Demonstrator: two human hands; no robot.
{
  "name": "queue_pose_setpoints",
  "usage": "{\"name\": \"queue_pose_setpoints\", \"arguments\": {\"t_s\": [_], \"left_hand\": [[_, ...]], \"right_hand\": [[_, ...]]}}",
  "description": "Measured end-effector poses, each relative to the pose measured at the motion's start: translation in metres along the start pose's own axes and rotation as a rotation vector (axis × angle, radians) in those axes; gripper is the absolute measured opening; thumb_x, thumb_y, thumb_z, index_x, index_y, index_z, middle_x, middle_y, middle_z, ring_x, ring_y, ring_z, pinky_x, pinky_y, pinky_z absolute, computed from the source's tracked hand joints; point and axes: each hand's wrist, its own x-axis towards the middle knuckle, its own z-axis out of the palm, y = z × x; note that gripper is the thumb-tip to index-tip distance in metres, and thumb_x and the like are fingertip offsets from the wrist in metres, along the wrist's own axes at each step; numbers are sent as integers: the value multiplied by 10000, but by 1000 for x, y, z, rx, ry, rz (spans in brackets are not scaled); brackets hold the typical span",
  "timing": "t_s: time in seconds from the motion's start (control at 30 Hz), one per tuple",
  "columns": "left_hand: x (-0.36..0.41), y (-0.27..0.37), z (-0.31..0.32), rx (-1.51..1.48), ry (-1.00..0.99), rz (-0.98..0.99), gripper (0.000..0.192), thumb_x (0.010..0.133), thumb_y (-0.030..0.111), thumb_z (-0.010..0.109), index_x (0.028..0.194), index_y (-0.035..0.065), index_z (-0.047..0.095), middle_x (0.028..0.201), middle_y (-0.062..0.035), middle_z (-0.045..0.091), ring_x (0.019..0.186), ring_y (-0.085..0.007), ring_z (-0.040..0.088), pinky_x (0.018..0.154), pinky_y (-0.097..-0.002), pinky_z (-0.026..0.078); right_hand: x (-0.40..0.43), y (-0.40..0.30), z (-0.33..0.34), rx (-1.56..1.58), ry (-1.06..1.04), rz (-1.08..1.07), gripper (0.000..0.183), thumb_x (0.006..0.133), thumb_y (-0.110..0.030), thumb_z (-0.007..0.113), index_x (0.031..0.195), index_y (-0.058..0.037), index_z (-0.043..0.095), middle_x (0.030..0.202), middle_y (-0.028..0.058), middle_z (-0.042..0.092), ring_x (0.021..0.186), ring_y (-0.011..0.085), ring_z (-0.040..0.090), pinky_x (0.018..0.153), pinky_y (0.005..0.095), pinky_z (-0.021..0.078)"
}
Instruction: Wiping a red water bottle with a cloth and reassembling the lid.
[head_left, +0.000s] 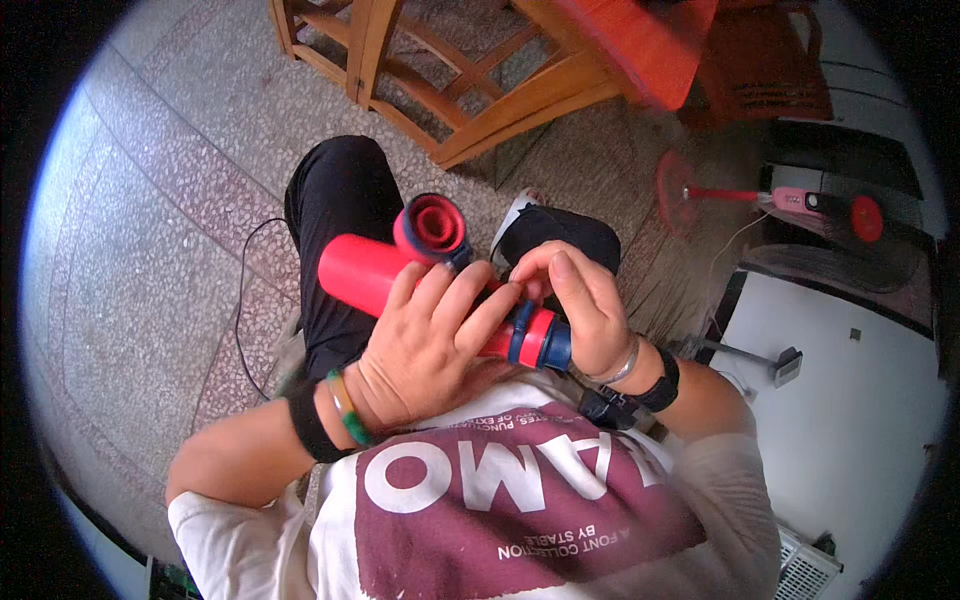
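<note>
A red bottle (356, 274) with a navy neck end lies aslant over my lap. Across its middle rests my left hand (431, 337), fingers wrapped over the barrel. Beside the bottle, by my left fingertips, sits a round red lid (433, 227) with a navy rim, its open ringed inside facing up. At the neck end, a navy band (520, 334) circles the red body, close to a navy collar (556, 345). My right hand (581, 307) curves above this end, its bent fingertips meeting my left fingers. Whether those fingertips pinch anything is hidden.
A wooden table frame (450, 97) with a red-orange cover (660, 45) stands ahead. A pink and red standing fan (795, 199) is to the right, near a white panel (832, 390). A black cable (241, 300) trails over the speckled floor at left.
</note>
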Motion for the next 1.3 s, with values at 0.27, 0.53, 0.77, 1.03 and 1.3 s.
{"name": "queue_pose_setpoints", "arguments": {"t_s": [0.27,0.53,0.77,1.03,1.3], "left_hand": [[19,-12,2,-110,-150,29,577,588,335,760,1067,103,537,1004,-77,506,948,-286,517,810,-454,408],[12,-14,9,-169,-171,-53,584,561,343,763,1066,133,558,946,-63,521,581,-240,553,576,-375,457],[15,-18,6,-171,-138,-67,582,542,300,768,1058,128,558,930,-59,512,575,-239,561,540,-383,466],[30,-24,9,-193,-72,-129,518,570,292,756,1015,110,564,957,-87,533,603,-283,580,567,-401,480],[52,-44,-5,-367,-161,-85,469,590,327,752,956,74,602,841,-121,598,724,-334,627,644,-419,514]], "right_hand": [[-4,-1,5,-6,-15,-36,277,983,-205,377,1050,1,549,917,154,621,849,288,629,740,331,470],[1,-1,8,-68,56,-52,266,990,-183,360,1046,-13,556,729,63,537,638,135,519,618,273,432],[16,-8,10,-116,64,-22,277,998,-182,343,1033,-11,558,688,48,516,618,120,505,595,259,419],[35,-3,-1,148,64,129,304,1008,-210,344,1004,-6,569,758,35,524,710,98,505,668,244,423],[41,-22,-51,-752,-228,-718,561,826,-521,594,1108,-39,535,925,131,596,744,303,580,680,372,476]]}}
